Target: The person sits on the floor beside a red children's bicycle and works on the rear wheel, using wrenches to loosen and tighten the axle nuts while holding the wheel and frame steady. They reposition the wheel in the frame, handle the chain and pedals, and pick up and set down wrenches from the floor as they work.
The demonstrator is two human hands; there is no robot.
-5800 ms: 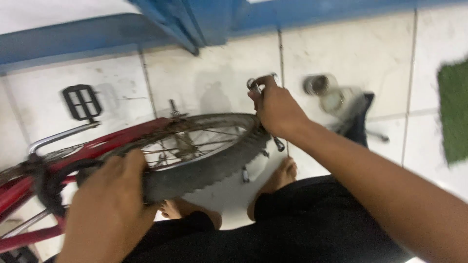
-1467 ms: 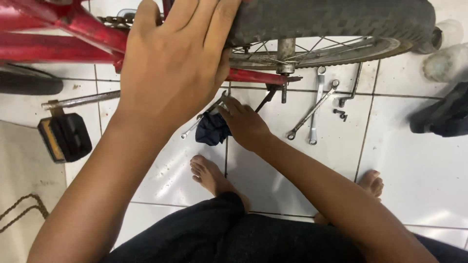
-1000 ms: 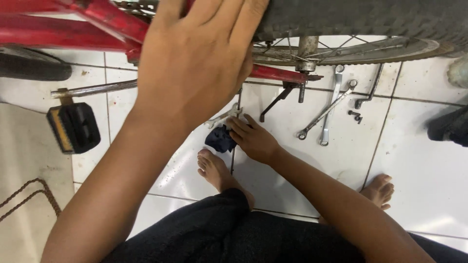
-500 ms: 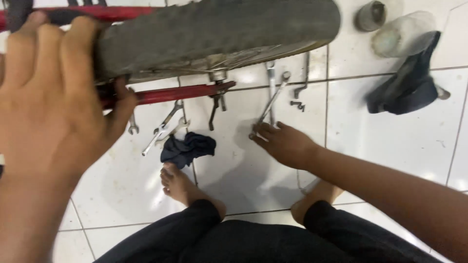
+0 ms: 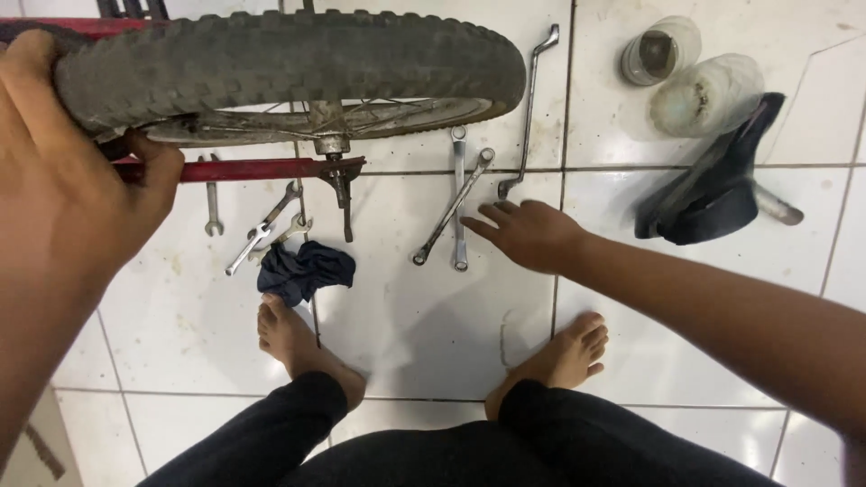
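At the bottom of the frame sit the person's black-trousered legs, with two bare feet (image 5: 302, 347) planted on the white floor tiles (image 5: 424, 334). Just above the left foot lies a dark blue rag (image 5: 304, 271), touching a small cluster of spanners (image 5: 269, 230). Right of centre, the right hand (image 5: 532, 234) hovers flat with fingers spread, holding nothing, its fingertips just beside two crossed ring spanners (image 5: 457, 209). At the left edge, the left hand (image 5: 68, 180) grips the knobbly bicycle tyre (image 5: 289, 59), which spans the upper left above a red frame tube (image 5: 244, 169). In the upper right lie a black saddle (image 5: 713, 194) and two clear round lids (image 5: 690, 77).
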